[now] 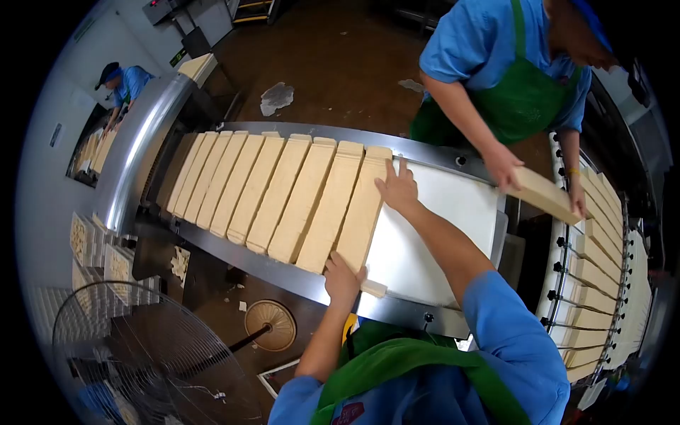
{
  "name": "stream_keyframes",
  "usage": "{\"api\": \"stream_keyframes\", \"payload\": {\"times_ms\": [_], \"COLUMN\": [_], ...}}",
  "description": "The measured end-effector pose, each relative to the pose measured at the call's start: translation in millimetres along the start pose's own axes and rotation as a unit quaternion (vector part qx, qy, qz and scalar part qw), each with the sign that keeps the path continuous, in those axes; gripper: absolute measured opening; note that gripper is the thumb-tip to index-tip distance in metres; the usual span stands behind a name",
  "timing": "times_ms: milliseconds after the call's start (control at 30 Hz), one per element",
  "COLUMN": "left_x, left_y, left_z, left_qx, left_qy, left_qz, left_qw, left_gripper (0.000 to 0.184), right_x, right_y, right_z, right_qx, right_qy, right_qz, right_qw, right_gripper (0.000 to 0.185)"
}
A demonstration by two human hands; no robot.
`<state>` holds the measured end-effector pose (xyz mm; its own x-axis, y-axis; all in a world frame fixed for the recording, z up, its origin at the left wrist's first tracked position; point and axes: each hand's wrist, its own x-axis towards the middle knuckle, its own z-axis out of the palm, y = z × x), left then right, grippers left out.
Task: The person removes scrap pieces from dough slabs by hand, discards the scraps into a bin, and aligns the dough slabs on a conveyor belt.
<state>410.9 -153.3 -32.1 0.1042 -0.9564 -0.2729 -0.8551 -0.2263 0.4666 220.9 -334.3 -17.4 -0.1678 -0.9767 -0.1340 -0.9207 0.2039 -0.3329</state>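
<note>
Long pale yellow slabs lie side by side in a row across a metal-edged conveyor. My left hand is at the near end of the last slab on the right, its fingers curled against that end. At the far end of the same slab, my right hand has its fingers spread, with the thumb side touching the slab's edge. A small pale offcut lies just right of my left hand. The smooth white surface extends to the right of the slab.
A co-worker holds another slab in both hands above a rack of slabs on the right. A metal hood spans the conveyor's left end. A wire fan stands at lower left; scraps litter the floor.
</note>
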Motion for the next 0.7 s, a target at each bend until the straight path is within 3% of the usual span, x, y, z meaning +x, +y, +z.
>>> {"api": "stream_keyframes", "payload": {"times_ms": [167,300,333,433,500,600,633,700], "left_x": [1.6,3.4,2.6,-2.8,-7.4,-19.4,-23.4,-43.1], "left_y": [-0.5,-5.4,-1.4,6.8,18.1,42.7,57.7,90.9], "left_z": [-0.3,3.1,-4.7,-9.0,-0.2,13.7,14.5,21.1], "left_qx": [0.040,0.049,0.028,0.012,-0.029,-0.057,-0.031,0.048], "left_qy": [-0.012,-0.016,-0.029,-0.050,-0.125,-0.210,-0.273,-0.277], "left_qz": [0.022,0.034,0.034,0.086,0.104,0.218,0.230,0.216], "left_qw": [0.999,0.998,0.999,0.995,0.986,0.951,0.934,0.935], "left_gripper": [0.090,0.092,0.090,0.085,0.083,0.093,0.100,0.095], "right_x": [42.7,31.5,31.5,9.1,-12.9,-42.3,-55.2,-92.4], "right_y": [-37.1,-40.1,-30.8,2.8,37.7,113.5,132.7,147.5], "right_z": [-8.5,-10.6,3.5,-19.1,-47.6,-71.8,-81.4,-108.8], "right_qx": [-0.008,-0.004,0.037,0.059,0.094,0.078,0.069,0.097], "right_qy": [-0.086,-0.095,-0.026,-0.003,-0.003,0.034,0.021,0.053], "right_qz": [0.035,0.032,0.049,0.111,0.188,0.273,0.276,0.291], "right_qw": [0.996,0.995,0.998,0.992,0.978,0.958,0.959,0.950], "right_gripper": [0.072,0.070,0.072,0.077,0.083,0.090,0.095,0.096]}}
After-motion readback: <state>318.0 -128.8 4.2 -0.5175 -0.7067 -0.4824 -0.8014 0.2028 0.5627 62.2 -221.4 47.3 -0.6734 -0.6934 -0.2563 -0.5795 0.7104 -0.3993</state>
